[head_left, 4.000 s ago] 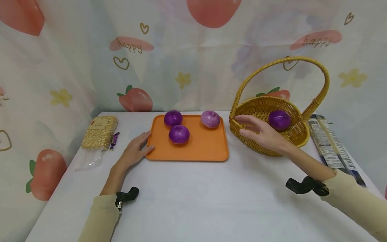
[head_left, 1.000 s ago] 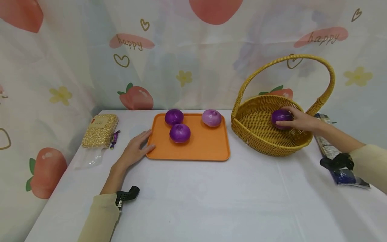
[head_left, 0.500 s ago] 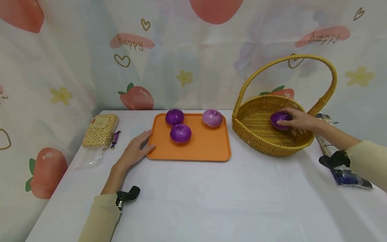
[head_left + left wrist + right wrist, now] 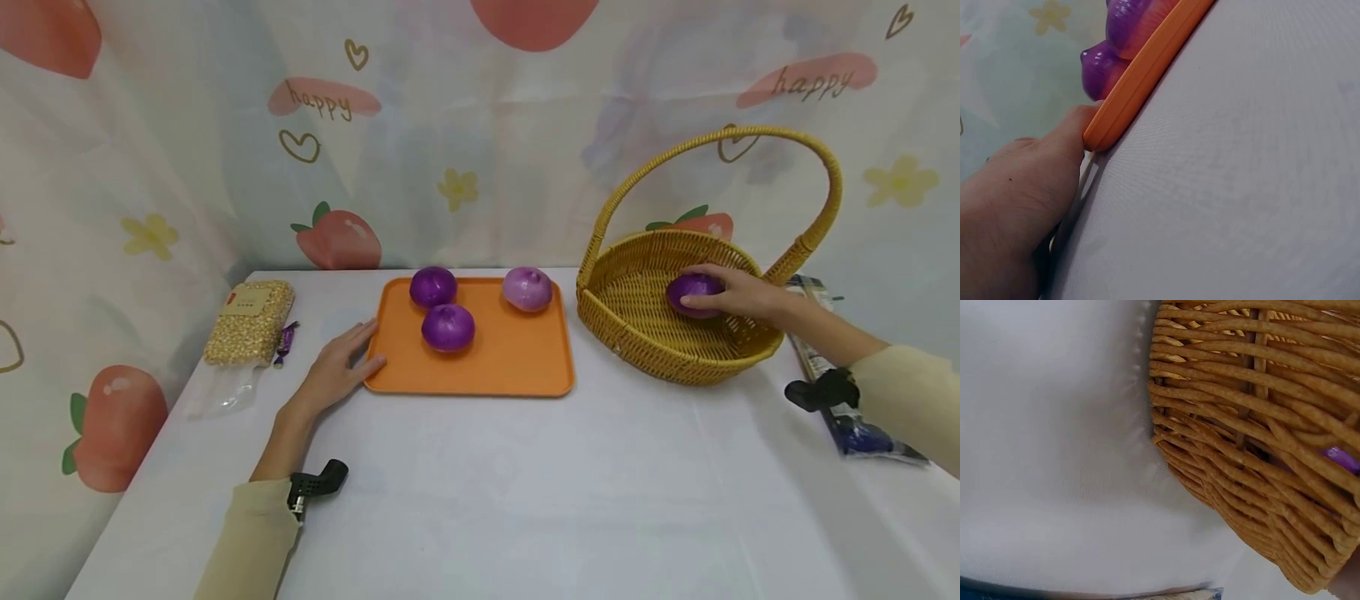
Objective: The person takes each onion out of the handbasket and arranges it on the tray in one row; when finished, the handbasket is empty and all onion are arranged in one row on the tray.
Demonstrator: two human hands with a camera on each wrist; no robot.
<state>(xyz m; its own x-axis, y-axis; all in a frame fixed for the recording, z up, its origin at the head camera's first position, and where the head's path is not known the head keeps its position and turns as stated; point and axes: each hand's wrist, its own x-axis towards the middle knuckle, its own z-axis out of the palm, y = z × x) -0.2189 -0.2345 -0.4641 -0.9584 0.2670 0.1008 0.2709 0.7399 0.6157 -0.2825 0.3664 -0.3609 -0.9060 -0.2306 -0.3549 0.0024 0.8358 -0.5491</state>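
Inside the yellow wicker basket (image 4: 637, 342), my right hand (image 4: 738, 293) grips a purple onion (image 4: 686, 296), thumb on its near side and fingers over its top. In the right wrist view the basket's woven wall (image 4: 1222, 400) hides most of the hand and leaves only a bit of purple onion (image 4: 1342, 459) showing. My left hand (image 4: 333, 371) rests against the left edge of the orange tray (image 4: 510, 367), its fingers fairly straight and the thumb near the front corner. Two dark purple onions (image 4: 447, 328) and a paler one (image 4: 527, 289) lie on that tray.
A bag of yellow grains (image 4: 251, 325) lies at the table's left, with a small purple-wrapped candy (image 4: 286, 344) beside it. Partly under the right forearm is a flat printed packet (image 4: 862, 433). The basket's tall arched handle (image 4: 780, 133) rises above the right hand.
Four seconds ago my right hand was at the basket's left rim; since then it has moved right and taken hold of the onion inside. The left hand stays at the tray edge.
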